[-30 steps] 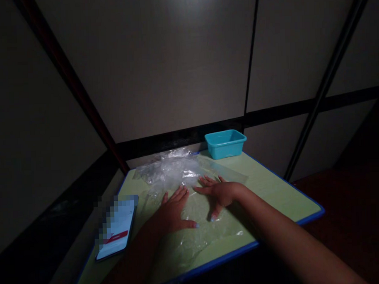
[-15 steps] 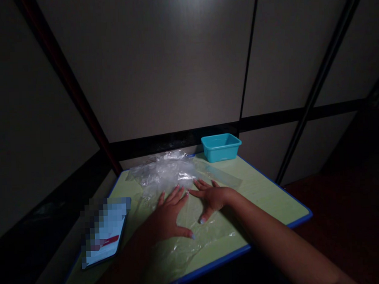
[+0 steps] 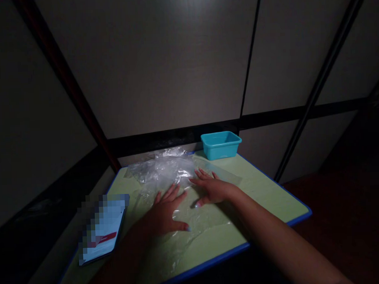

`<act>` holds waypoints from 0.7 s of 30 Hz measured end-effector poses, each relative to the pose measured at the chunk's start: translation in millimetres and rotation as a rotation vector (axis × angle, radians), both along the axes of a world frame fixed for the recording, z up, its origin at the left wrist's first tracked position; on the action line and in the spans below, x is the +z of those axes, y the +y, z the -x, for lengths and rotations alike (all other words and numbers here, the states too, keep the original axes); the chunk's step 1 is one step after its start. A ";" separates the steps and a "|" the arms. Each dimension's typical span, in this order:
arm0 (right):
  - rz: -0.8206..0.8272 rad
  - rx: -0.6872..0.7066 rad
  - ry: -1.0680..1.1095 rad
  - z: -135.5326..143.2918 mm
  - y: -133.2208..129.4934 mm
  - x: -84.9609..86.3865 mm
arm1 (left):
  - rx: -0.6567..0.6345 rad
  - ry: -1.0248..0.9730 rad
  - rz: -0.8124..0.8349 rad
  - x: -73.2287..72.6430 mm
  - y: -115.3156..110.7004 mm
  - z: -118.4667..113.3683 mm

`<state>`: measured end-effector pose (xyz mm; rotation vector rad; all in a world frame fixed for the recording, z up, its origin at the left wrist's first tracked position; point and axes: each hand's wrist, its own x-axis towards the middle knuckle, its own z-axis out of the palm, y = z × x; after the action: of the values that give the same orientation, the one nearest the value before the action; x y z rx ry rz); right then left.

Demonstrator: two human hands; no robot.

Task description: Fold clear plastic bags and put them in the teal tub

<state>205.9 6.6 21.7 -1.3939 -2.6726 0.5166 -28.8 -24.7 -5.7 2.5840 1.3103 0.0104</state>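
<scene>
A clear plastic sheet or bag (image 3: 174,169) lies spread over the table, crumpled and shiny at the far side and flatter toward me. My left hand (image 3: 165,213) rests on its nearer part, palm down, fingers spread and thumb pointing right. To the right, my right hand (image 3: 211,189) also lies on the plastic, its fingers stretched out and apart. Neither hand grips anything. The plastic beneath my palms is hidden.
The small pale green table (image 3: 266,197) has a blue edge. At its back right stands a turquoise plastic basin (image 3: 221,151). A tablet (image 3: 110,231), partly blurred out, lies at the left. Cabinet panels (image 3: 174,76) rise right behind the table.
My right hand has slid slightly forward over the plastic, and the gap between my hands has widened a little. My left hand has shifted slightly left. Both stay spread out.
</scene>
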 end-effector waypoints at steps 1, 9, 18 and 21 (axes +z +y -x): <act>-0.049 0.012 0.063 0.5 -0.6 1.1 | -0.001 -0.041 -0.028 -0.3 1.5 1.2; -0.371 0.200 0.434 9.4 -63.9 23.2 | 0.002 -0.679 -0.366 10.2 5.5 4.8; -0.272 0.230 0.214 16.1 -151.9 -17.1 | 0.074 -0.961 -0.200 15.1 2.2 -3.6; -0.293 0.181 0.204 12.3 -151.7 -24.5 | 0.105 -0.938 -0.140 13.7 1.8 -4.4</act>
<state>193.6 -145.1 -2.8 -0.9740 -2.5902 0.2487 -24.4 -22.9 8.0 2.0964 1.0566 1.1946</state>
